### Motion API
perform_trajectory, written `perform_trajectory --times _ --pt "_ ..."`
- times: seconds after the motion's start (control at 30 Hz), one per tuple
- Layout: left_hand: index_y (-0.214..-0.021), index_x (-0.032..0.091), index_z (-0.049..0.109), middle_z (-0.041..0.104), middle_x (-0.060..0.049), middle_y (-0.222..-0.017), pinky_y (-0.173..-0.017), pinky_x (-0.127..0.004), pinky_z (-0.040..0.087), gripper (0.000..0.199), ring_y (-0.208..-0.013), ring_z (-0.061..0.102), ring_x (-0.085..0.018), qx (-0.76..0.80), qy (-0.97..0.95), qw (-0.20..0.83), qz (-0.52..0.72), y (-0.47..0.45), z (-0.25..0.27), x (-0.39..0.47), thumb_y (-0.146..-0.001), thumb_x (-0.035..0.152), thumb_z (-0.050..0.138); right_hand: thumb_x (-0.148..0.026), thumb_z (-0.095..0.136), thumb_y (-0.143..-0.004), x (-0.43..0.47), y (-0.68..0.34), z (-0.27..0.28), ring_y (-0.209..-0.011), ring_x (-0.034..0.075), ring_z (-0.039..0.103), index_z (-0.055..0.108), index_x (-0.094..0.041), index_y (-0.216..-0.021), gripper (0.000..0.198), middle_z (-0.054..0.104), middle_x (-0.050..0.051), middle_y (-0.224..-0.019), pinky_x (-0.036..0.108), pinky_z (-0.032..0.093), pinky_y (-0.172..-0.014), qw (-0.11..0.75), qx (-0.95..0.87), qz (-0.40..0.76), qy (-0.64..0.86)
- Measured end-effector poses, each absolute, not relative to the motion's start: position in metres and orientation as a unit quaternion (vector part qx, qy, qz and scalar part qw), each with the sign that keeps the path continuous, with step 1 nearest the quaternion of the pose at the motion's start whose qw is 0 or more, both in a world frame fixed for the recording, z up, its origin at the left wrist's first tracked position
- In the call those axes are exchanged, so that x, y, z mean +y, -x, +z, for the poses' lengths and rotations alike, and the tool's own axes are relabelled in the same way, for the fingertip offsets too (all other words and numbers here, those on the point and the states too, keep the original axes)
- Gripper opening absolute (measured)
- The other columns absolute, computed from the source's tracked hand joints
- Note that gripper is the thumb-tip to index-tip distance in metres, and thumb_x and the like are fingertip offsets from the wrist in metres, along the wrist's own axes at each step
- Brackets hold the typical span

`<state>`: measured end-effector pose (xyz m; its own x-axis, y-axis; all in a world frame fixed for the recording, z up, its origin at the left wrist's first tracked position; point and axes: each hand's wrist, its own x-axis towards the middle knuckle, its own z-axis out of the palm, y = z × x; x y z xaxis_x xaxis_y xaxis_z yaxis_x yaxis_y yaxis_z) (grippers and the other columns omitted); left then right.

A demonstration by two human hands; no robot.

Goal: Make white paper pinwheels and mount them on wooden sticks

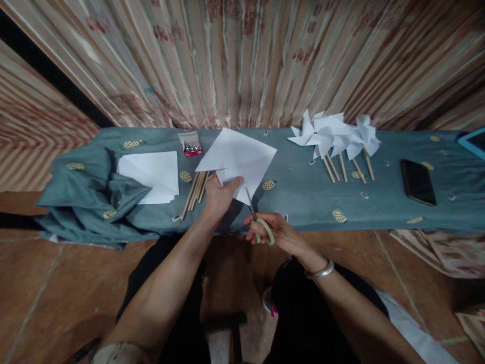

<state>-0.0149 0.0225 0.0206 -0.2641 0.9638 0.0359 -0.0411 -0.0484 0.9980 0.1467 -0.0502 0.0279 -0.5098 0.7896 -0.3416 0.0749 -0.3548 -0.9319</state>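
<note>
My left hand (222, 194) pinches a white square sheet of paper (246, 154) between thumb and fingers near its left edge. One slit shows in the sheet close to that hand. In my right hand (271, 227) is a pair of scissors (264, 230) with light green handles, its fingers wrapped round the loops. The blades meet the sheet at its near corner. Just left of the sheet, several wooden sticks (195, 192) lie in a bundle, partly hidden by my left hand and the paper.
A stack of white paper (157, 174) lies at the left beside bunched cloth (87, 187). Behind the sticks stands an open small box (191, 145) of shiny metal pieces. Several paper pinwheels (333, 134) on sticks, a phone (418, 182) and a blue-edged device (473, 141) lie to the right.
</note>
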Motion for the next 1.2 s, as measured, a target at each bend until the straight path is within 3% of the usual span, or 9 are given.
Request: perform_trajectory --times 0.43,1.2 --pt "-0.08 0.013 0.069 0.07 -0.003 -0.075 -0.065 -0.029 0.051 0.027 -0.066 0.062 -0.017 0.549 -0.418 0.436 0.578 0.0165 0.0183 0.0229 -0.059 0.028 0.076 -0.06 0.065 -0.076 -0.0518 -0.1457 0.0283 -0.055 0.009 0.06 0.065 -0.015 -0.089 0.048 0.066 0.002 -0.066 0.02 0.044 -0.05 0.258 -0.511 0.697 0.432" --pt "-0.081 0.014 0.069 0.07 -0.004 -0.076 -0.069 -0.031 0.052 0.027 -0.069 0.064 -0.019 0.535 -0.41 0.452 0.583 0.0173 0.0184 0.0236 -0.059 0.028 0.076 -0.056 0.078 -0.062 -0.0524 -0.1414 0.0289 -0.045 0.007 0.056 0.065 -0.016 -0.08 0.046 0.063 -0.003 -0.054 0.02 0.043 -0.045 0.277 -0.456 0.71 0.459"
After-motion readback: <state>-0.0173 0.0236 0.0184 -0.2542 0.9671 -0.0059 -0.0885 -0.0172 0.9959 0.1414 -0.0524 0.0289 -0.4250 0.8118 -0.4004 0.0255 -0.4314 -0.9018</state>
